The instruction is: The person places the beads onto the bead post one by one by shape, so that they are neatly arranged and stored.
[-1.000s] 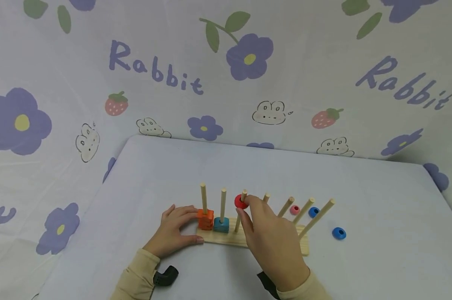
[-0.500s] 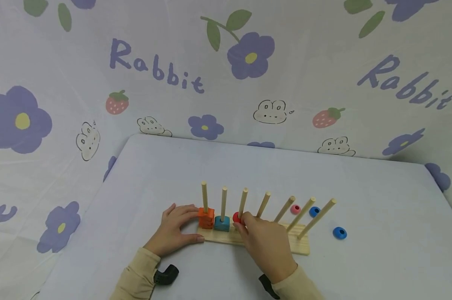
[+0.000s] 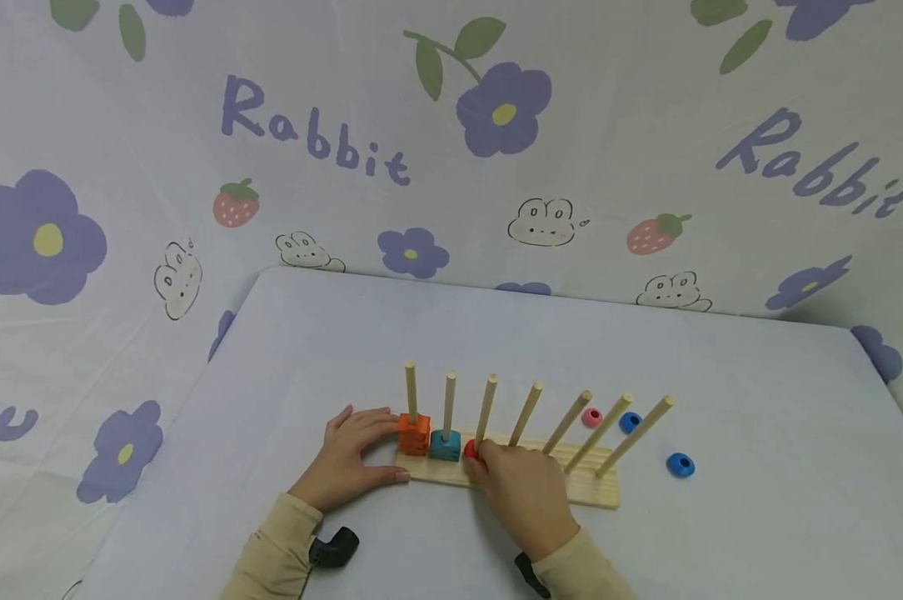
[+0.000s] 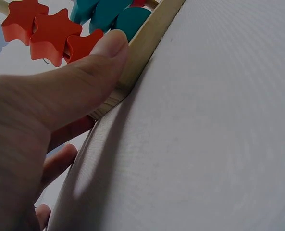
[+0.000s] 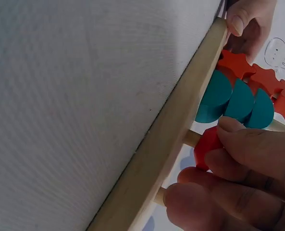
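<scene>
A wooden peg board point(image 3: 597, 493) with several upright pegs lies on the white table. Its left end is held by my left hand point(image 3: 352, 462), thumb along the front edge point(image 4: 141, 57) and fingers behind. Orange star-shaped blocks point(image 3: 414, 435) are stacked on the leftmost peg, and teal half-round blocks point(image 5: 241, 101) on the second. My right hand point(image 3: 530, 496) pinches a red faceted bead point(image 5: 207, 147) between thumb and finger. The third peg runs through this bead. In the right wrist view, a short stretch of bare peg shows between bead and board.
Behind the board's right side lie a pink bead point(image 3: 591, 417) and a blue bead point(image 3: 631, 422). Another blue bead point(image 3: 680, 465) rests farther right. Bare pegs point(image 3: 635, 433) rise to the right of my right hand. A patterned cloth point(image 3: 451, 167) hangs behind the table.
The right hand has brought the red bead down the third peg, from near its top to close above the board. My left hand keeps its hold on the board's end.
</scene>
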{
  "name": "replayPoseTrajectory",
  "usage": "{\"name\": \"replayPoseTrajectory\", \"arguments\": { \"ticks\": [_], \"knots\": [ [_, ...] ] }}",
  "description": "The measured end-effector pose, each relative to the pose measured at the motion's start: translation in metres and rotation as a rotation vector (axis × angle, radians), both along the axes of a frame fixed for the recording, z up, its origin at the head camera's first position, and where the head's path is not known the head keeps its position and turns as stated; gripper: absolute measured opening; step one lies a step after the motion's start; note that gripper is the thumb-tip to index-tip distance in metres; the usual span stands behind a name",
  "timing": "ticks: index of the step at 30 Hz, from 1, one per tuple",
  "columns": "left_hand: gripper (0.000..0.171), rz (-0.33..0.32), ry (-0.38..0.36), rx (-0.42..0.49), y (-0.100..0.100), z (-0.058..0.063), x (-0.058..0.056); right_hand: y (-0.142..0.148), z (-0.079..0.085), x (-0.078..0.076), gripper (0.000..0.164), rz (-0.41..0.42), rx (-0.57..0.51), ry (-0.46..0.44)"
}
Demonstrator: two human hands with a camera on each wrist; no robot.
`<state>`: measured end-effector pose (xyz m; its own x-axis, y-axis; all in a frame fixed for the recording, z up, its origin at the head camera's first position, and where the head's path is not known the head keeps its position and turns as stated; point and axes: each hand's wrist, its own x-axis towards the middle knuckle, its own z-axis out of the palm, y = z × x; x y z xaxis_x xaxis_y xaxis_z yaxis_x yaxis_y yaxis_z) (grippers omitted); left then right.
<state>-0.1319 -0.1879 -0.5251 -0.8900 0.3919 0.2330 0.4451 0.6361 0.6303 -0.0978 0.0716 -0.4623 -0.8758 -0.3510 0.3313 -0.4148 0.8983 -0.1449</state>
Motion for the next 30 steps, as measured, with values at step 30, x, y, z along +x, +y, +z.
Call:
{"name": "replayPoseTrajectory", "arguments": {
  "ticks": [30],
  "knots": [
    [0.063,-0.002,0.030,0.003,0.000,-0.001,0.000,0.094,0.121,0.038,0.013,0.210,-0.442,-0.179]
  ]
}}
